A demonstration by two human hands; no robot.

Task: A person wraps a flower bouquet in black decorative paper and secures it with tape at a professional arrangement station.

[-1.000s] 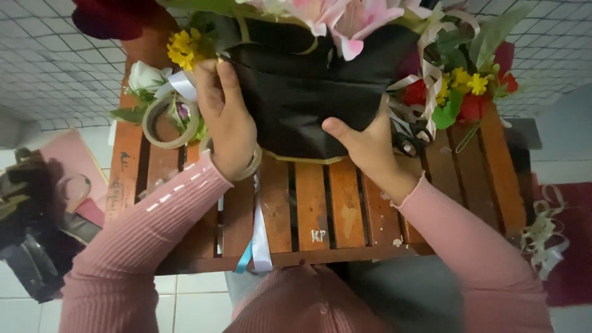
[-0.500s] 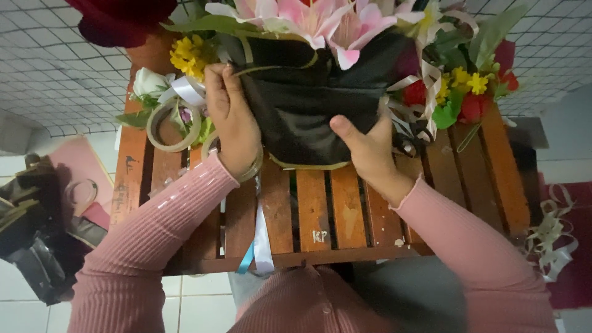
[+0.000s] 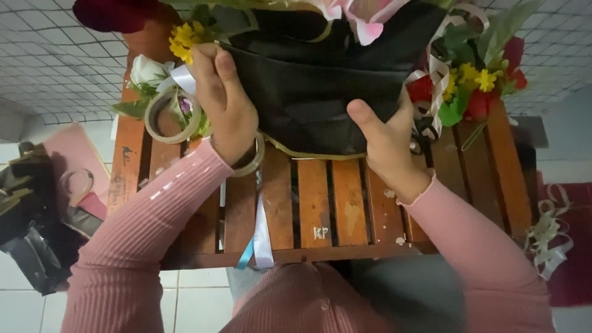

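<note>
Hands [image 3: 228, 105] [image 3: 385, 139] grip the black-wrapped bouquet [image 3: 320, 80].

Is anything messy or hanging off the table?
Yes. Two ribbons, white and blue, dangle over the front edge of the slatted table. More ribbon lies tangled at the right. Both hands, left and right, grip the black wrap.

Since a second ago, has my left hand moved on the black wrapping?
Yes. The left hand has slid up the black wrapping, away from the slatted wooden table and toward the yellow flowers.
</note>
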